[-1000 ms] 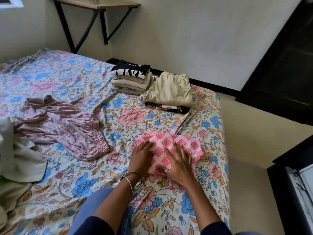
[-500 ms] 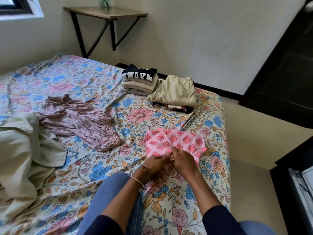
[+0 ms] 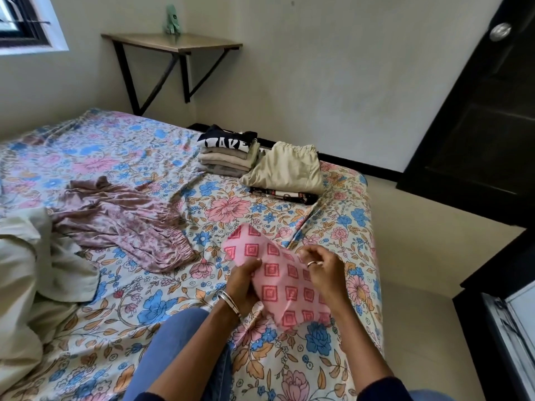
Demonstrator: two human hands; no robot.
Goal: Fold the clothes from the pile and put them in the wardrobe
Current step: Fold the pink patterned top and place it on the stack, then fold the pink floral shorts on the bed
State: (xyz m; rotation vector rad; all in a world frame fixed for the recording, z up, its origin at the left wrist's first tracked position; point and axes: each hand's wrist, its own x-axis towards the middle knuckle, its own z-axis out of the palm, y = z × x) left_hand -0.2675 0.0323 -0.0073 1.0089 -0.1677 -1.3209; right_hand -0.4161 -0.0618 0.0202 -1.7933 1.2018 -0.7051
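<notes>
A folded pink cloth with red squares [image 3: 278,279] is lifted off the floral bed [image 3: 121,151] near its front right corner. My left hand [image 3: 244,285] grips its left edge, thumb on top. My right hand [image 3: 321,267] pinches its right edge. A mauve patterned garment [image 3: 121,224] lies spread out to the left. Cream unfolded clothes [image 3: 31,273] are heaped at the far left. Two folded stacks sit at the back of the bed: one topped by a black printed shirt [image 3: 228,143], one topped by a beige garment [image 3: 286,166].
A dark wardrobe door [image 3: 474,105] with a round knob stands at the right. A wall shelf [image 3: 173,43] hangs above the bed's far side. Pale floor [image 3: 411,244] runs between the bed and the dark furniture at right. My blue-clad knee [image 3: 176,342] rests on the bed.
The pink cloth lay flat under both hands one second ago. Both hands then gathered its near edge, and now they hold it raised off the bed.
</notes>
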